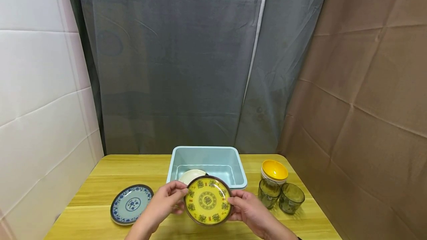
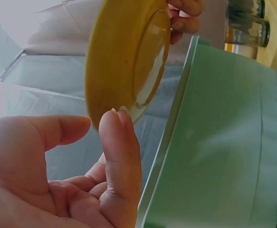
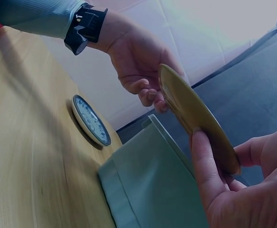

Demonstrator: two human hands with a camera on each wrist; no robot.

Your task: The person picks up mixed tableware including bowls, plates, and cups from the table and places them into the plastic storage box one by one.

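Observation:
A yellow plate point(image 1: 207, 200) with a dark rim and dark printed motifs is held up by both hands, its face tilted toward the head camera. My left hand point(image 1: 168, 200) pinches its left edge between thumb and fingertips. At the opposite edge, my right hand point(image 1: 247, 206) grips the rim, thumb on the front and fingers behind. The plate's plain yellow-brown underside point(image 2: 124, 57) shows in the left wrist view. Just behind it stands a light blue plastic basin point(image 1: 207, 155), and a white dish point(image 1: 191, 175) inside that is partly hidden by the yellow plate.
A blue-and-white patterned plate point(image 1: 132, 203) lies on the wooden table point(image 1: 90, 205) to the left. On the right are stacked bowls, the top one orange-yellow point(image 1: 275, 169), and two dark green glasses, a left glass point(image 1: 268, 193) and a right glass point(image 1: 291, 198). Cloth curtains surround the table.

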